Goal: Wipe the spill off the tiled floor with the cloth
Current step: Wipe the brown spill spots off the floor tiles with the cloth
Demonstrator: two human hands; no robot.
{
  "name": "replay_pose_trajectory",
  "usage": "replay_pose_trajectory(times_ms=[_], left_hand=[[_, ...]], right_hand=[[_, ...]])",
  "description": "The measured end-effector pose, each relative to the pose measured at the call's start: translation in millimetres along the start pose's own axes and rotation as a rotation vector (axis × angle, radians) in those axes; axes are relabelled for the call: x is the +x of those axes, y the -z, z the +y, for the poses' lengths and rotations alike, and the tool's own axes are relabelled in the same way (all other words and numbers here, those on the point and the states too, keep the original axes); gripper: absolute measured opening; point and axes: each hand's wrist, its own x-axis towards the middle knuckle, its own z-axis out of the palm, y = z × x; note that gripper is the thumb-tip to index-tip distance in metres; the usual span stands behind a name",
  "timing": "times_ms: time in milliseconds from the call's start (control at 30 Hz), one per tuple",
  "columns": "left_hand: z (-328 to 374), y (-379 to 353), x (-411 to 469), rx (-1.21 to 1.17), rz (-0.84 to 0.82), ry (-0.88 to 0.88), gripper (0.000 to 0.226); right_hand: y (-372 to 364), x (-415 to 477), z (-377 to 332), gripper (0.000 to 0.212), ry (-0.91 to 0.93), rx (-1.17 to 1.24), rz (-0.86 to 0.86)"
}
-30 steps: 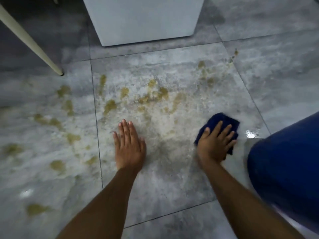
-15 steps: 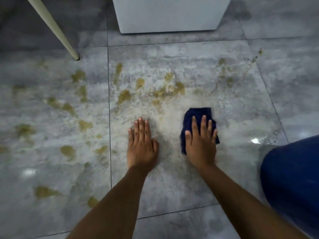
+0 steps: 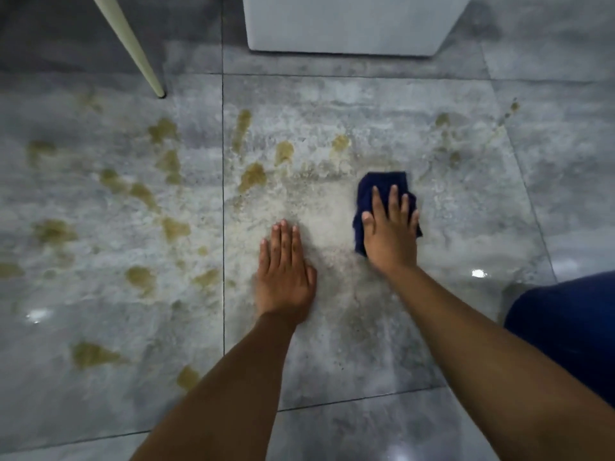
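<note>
A dark blue cloth (image 3: 372,191) lies flat on the grey tiled floor (image 3: 366,327), and my right hand (image 3: 389,234) presses on it with fingers spread. Only the cloth's far and left edges show around the hand. My left hand (image 3: 284,274) rests flat on the wet tile just left of the cloth, palm down, holding nothing. Yellow-brown spill blotches (image 3: 253,176) spread across the tiles beyond and left of both hands, with more spill (image 3: 139,277) on the left tile and faint drops (image 3: 446,128) at the far right.
A white cabinet base (image 3: 349,24) stands at the far edge. A pale slanted furniture leg (image 3: 133,48) meets the floor at the far left. A blue-clothed knee (image 3: 565,327) fills the right edge.
My right hand slid the cloth left from near the knee, then forward toward the blotches. The streak of spill in front of the cloth is gone. My left hand stayed planted.
</note>
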Motion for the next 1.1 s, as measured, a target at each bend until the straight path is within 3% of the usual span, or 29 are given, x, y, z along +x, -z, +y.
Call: replay_pose_trajectory(times_ms=[100, 333, 400, 467, 567, 667, 733, 833, 967, 1100], left_hand=[[-5.4, -0.7, 2.9, -0.009, 0.007, 0.031, 0.064], [-2.2, 10.4, -5.2, -0.081, -0.025, 0.031, 0.064], [-3.3, 13.6, -8.4, -0.081, -0.011, 0.028, 0.064], [-5.0, 11.6, -2.2, -0.071, 0.024, 0.018, 0.064], [-10.2, 3.7, -1.9, -0.024, 0.032, 0.045, 0.064], [-3.1, 7.1, 5.2, 0.0, 0.005, 0.01, 0.064], [16.1, 19.2, 38.1, 0.003, 0.019, -0.074, 0.065], [76.4, 14.1, 116.0, -0.015, 0.082, -0.147, 0.063], [113.6, 13.1, 134.4, -0.026, 0.088, -0.101, 0.065], [117.4, -9.0, 135.7, -0.009, 0.082, -0.052, 0.068]], right_hand=[[-8.7, -39.3, -27.8, 0.056, 0.1, -0.055, -0.085], [38.7, 0.0, -40.8, 0.057, 0.133, -0.1, -0.398], [49.5, 19.7, -24.6, 0.057, 0.088, -0.075, -0.34], [52.3, 33.1, 11.8, 0.056, -0.066, -0.022, -0.175], [32.8, 2.5, 44.0, 0.056, -0.253, 0.008, -0.042], [13.6, -22.9, 15.7, 0.056, -0.226, 0.039, -0.028], [23.0, 9.9, 2.6, 0.055, -0.114, 0.062, -0.091], [50.7, 99.4, 45.4, 0.053, -0.076, 0.068, -0.108], [75.2, 106.3, 89.0, 0.054, -0.236, 0.101, -0.003], [44.2, 64.4, 72.0, 0.054, -0.35, 0.106, 0.109]])
